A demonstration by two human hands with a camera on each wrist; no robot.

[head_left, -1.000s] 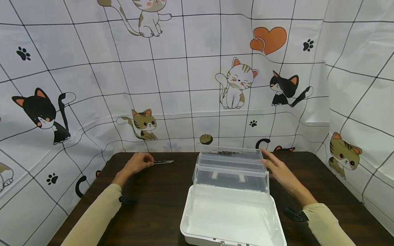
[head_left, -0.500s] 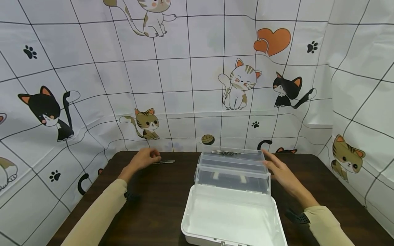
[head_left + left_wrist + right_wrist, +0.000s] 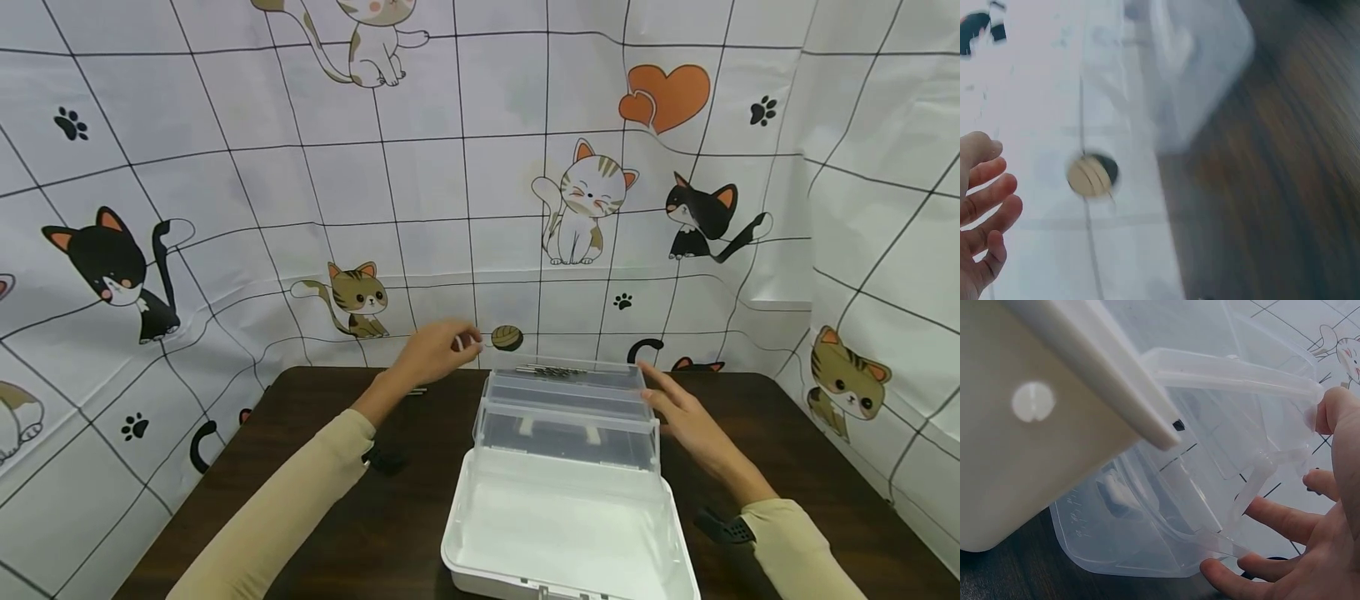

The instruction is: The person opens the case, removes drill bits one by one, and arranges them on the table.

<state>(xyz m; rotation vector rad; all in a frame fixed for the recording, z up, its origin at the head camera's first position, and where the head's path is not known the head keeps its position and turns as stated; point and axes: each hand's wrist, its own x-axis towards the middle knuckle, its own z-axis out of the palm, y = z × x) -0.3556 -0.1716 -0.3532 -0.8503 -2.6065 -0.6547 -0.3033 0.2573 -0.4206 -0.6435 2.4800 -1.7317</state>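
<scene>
A white storage box [image 3: 562, 521] stands with its clear lid and tray [image 3: 570, 437] raised at the back. Several thin metal drill bits [image 3: 551, 372] lie in the top clear tray. Just left of that tray my left hand [image 3: 438, 354] is in the air, thumb and fingertips close together; whether a thin bit is between them cannot be seen. In the left wrist view the left fingers [image 3: 997, 212] are bent. Drill bits [image 3: 417, 391] show behind the left wrist on the table. My right hand [image 3: 1329, 512] holds the clear tray's right edge, thumb above and fingers below.
The dark wooden table [image 3: 360, 517] ends at a white sheet [image 3: 420, 192] with grid lines and printed cats, which hangs behind and to the sides. A white hinged panel [image 3: 1041, 425] fills the upper left of the right wrist view.
My left hand lifts off the drill bits on the table and moves right to beside the clear tray. My right hand keeps its hold on the tray edge.
</scene>
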